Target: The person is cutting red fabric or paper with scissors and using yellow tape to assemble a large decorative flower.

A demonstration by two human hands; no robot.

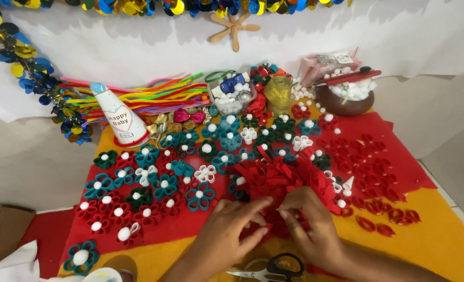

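While palms face down, left hand [231, 225], right hand [306, 219] pinch red felt strips [279, 180].

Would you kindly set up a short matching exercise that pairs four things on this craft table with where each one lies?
Things:
1. scissors
2. party cone hat
3. brown bowl of white pompoms
4. red felt piece

Places:
A. far right, at the back
B. under both hands' fingertips
C. near edge, between the wrists
D. left, beside the pipe cleaners

Pairs: 1-C, 2-D, 3-A, 4-B
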